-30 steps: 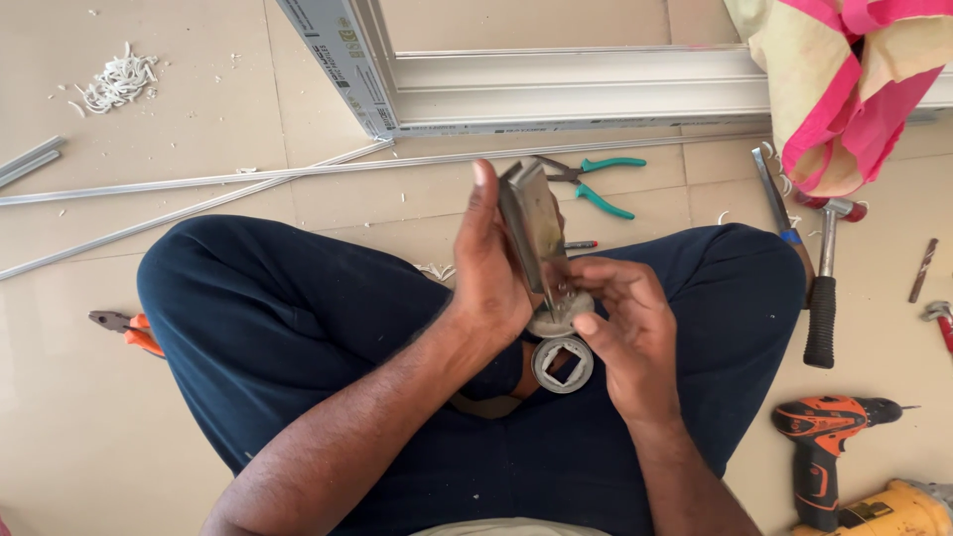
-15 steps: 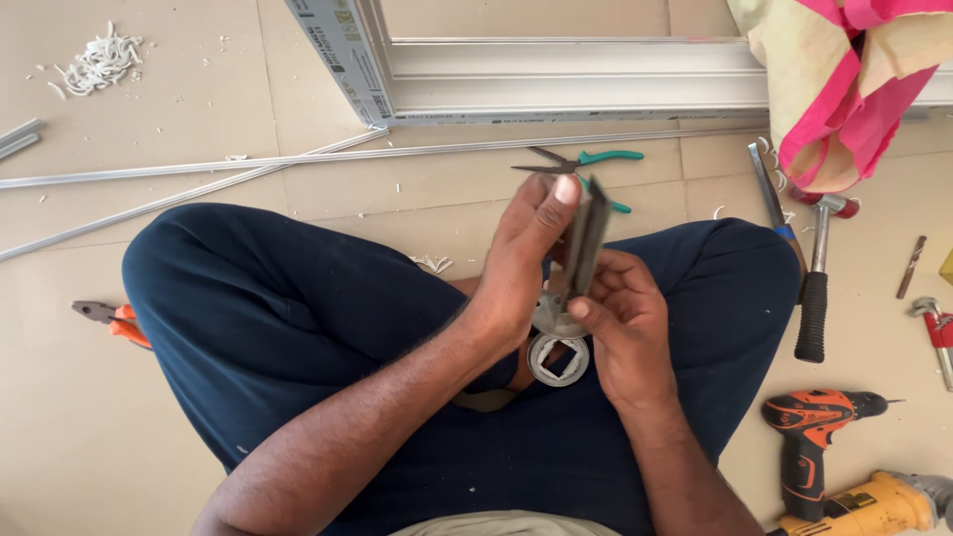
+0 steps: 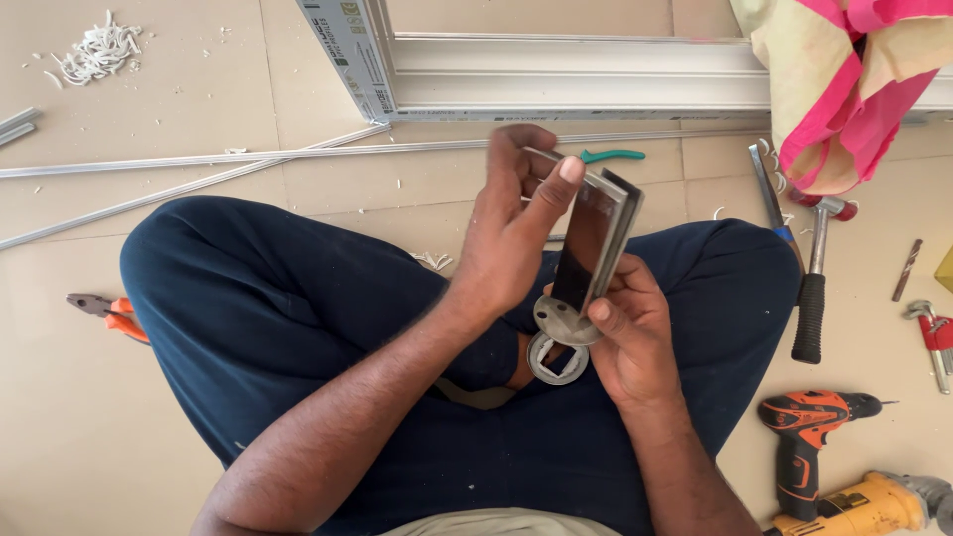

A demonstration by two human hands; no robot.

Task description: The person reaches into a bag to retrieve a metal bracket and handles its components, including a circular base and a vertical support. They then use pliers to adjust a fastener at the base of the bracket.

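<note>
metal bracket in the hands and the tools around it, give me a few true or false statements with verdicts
1. Both hands hold the metal bracket above the lap. True: the left hand grips its upper part and the right hand its round base.
2. A hammer lies on the floor by the person's right leg. True.
3. The orange drill is in the right hand. False: it lies on the floor, untouched.
4. The green-handled pliers rest on the lap. False: they lie on the floor beyond the hands.
5. A loose metal ring plate sits just below the bracket's base. True.
</note>
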